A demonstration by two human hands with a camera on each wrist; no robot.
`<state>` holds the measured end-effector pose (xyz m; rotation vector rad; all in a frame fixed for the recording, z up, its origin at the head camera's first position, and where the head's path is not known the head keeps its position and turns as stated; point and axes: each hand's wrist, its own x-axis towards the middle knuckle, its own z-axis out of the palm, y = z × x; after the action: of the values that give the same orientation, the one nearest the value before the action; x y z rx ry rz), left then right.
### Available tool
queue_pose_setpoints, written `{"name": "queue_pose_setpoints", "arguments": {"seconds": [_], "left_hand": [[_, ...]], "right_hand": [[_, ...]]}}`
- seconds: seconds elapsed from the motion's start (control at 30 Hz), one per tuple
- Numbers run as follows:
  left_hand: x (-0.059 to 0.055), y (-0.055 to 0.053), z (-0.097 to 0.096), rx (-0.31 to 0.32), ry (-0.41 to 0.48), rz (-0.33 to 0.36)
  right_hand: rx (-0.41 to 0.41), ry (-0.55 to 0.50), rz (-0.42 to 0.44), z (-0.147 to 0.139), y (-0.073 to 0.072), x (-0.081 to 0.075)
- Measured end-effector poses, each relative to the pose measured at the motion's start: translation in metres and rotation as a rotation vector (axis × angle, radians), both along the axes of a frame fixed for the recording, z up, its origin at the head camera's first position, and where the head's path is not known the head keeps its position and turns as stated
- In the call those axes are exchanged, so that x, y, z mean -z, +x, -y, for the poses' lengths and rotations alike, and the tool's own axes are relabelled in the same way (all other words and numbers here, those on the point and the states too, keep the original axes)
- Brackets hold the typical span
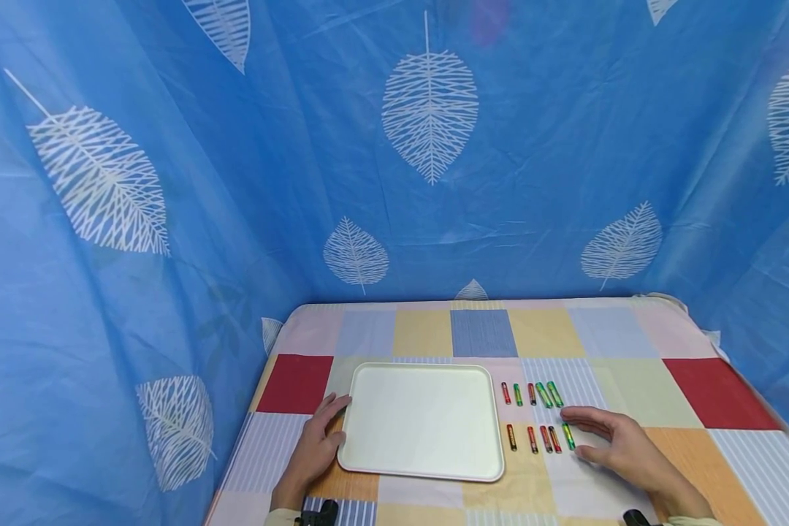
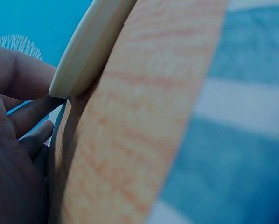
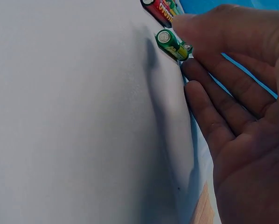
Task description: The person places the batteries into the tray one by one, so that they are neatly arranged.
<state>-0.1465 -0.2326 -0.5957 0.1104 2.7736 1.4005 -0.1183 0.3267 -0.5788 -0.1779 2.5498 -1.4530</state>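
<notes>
A white tray (image 1: 421, 422) lies flat left of the batteries. At its left rim rests my left hand (image 1: 315, 442), fingers extended; in the left wrist view the thumb touches the edge of the tray (image 2: 79, 70). My right hand (image 1: 621, 446) hovers around the right end of the batteries, thumb and fingers apart with nothing between them. Nearest to it is a green battery (image 1: 568, 436), the last of the front row. The right wrist view shows this green battery (image 3: 172, 44) just past the thumb tip, with a red battery (image 3: 157, 10) behind it.
Several red and green batteries stand in two rows right of the tray, among them a red battery (image 1: 506, 393) in the back row and a dark one (image 1: 511, 437) in front. A patchwork cloth (image 1: 427, 493) covers the table. Blue leaf-print curtains (image 1: 500, 219) enclose it.
</notes>
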Motion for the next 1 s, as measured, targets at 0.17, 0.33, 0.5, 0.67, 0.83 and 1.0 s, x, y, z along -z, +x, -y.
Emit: {"name": "queue_pose_setpoints", "arguments": {"seconds": [0.17,0.33,0.5,0.67,0.83,1.0], "left_hand": [[0.000,-0.001,-0.002,-0.016,0.015,0.002],[0.000,-0.001,-0.002,-0.023,0.019,0.020],[0.002,-0.001,-0.001,-0.023,0.019,0.033],[0.004,-0.001,0.001,-0.015,0.024,0.026],[0.003,0.000,0.000,-0.020,0.020,0.032],[0.001,0.000,-0.002,-0.024,0.000,0.038]], "right_hand": [[0.015,0.061,-0.025,0.002,-0.001,0.000],[0.028,0.149,-0.053,0.004,-0.002,0.002],[0.044,0.226,-0.087,0.007,-0.001,0.004],[0.059,0.267,-0.127,0.010,0.001,0.007],[0.073,0.282,-0.132,0.011,0.001,0.007],[0.081,0.284,-0.139,0.011,0.001,0.007]]}}
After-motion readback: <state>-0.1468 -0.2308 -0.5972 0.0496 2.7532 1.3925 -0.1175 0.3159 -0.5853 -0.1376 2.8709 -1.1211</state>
